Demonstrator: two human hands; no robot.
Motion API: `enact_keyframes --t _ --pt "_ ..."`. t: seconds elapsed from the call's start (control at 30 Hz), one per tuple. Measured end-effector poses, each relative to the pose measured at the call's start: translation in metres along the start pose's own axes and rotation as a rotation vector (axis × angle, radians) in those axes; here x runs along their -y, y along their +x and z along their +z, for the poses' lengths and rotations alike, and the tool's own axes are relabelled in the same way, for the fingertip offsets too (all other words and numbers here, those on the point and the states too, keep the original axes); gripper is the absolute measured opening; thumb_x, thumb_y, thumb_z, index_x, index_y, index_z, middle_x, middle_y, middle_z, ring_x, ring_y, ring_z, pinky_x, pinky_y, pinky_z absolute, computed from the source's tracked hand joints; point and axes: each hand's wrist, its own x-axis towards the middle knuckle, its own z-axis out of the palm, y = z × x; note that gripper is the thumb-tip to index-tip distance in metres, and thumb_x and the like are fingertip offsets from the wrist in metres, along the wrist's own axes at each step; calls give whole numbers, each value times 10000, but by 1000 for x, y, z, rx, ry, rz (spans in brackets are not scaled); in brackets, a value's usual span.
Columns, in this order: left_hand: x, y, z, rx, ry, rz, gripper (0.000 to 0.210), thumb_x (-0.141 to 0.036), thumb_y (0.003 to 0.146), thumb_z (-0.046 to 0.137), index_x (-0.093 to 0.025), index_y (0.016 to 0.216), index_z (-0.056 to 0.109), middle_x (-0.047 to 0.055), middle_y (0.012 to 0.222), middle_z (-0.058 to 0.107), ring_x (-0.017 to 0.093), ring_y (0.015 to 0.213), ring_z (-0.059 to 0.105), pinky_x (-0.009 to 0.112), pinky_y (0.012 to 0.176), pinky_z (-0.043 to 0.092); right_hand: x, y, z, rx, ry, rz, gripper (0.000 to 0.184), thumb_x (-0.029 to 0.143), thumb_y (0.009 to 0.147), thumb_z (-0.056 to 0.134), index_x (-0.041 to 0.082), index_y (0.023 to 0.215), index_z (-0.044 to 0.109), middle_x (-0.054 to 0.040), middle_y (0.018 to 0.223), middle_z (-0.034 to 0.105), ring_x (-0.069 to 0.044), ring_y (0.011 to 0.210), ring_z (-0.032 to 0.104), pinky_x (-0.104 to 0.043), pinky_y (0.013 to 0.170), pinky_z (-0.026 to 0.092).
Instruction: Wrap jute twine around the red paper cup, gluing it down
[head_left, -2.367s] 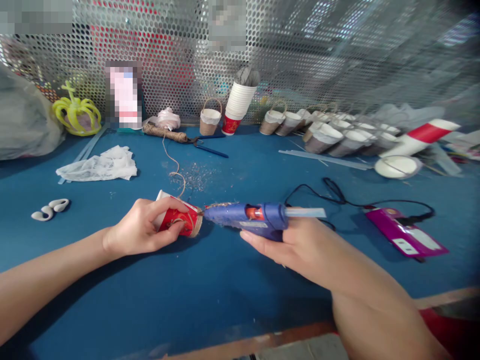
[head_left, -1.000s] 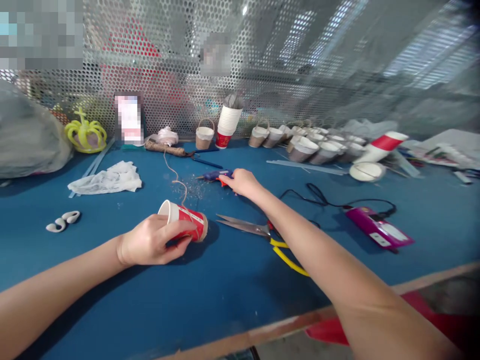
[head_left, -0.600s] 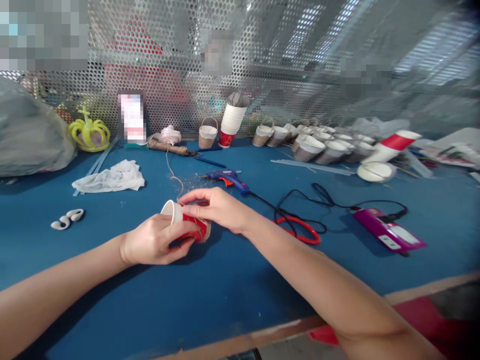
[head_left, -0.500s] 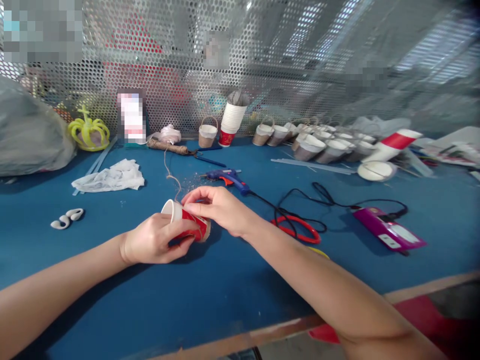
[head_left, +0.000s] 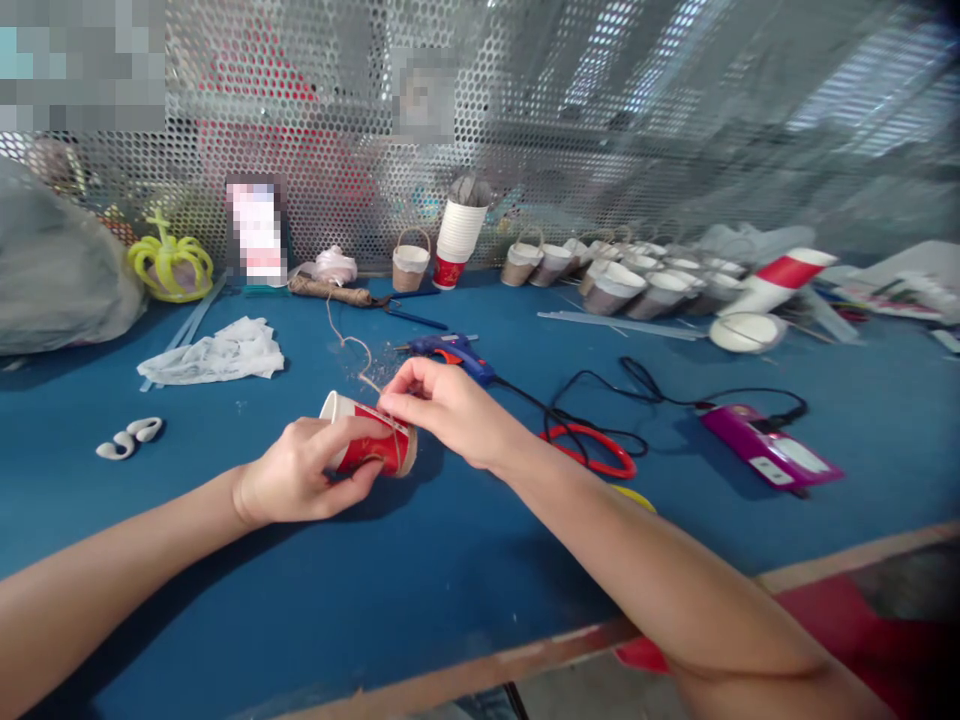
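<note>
Head view | left hand [head_left: 292,475], fingers clamped on red cup [head_left: 373,451]; right hand [head_left: 454,405], fingers pinched on twine [head_left: 342,341] | I judge: winding step; next calls for steady tension.

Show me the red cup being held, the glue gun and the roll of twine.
Red cup [head_left: 373,450]: head view, on its red side.
Glue gun [head_left: 433,345]: head view, on its blue body.
Roll of twine [head_left: 334,292]: head view, on the middle of the roll.
</note>
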Motion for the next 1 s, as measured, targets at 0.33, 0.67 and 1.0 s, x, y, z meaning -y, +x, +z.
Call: enact_keyframes --t 0.33,0.67,1.0 --pt "-5 2 0 -64 -273 -396 199 -208 759 605 -129 937 563 5 637 635 42 393 438 134 377 379 -4 -5 -11 -180 198 -32 94 226 686 673 191 773 678 1 825 695 -126 789 615 -303 807 462" --pt "-5 6 1 -36 -400 -522 175 -209 735 617 -118 876 569 -24 564 564 22 369 371 112 348 331 -7 -11 -12 -247 126 -96 114 239 688 691 196 793 701 -7 819 712 -142 756 631 -313 761 498" --pt "-8 5 0 -3 -495 -662 195 -255 743 617 -124 878 565 -24 582 554 29 400 387 117 379 347 -11 -11 -13 -271 104 -154 90 200 691 693 200 781 701 3 828 725 -135 763 654 -283 748 520"
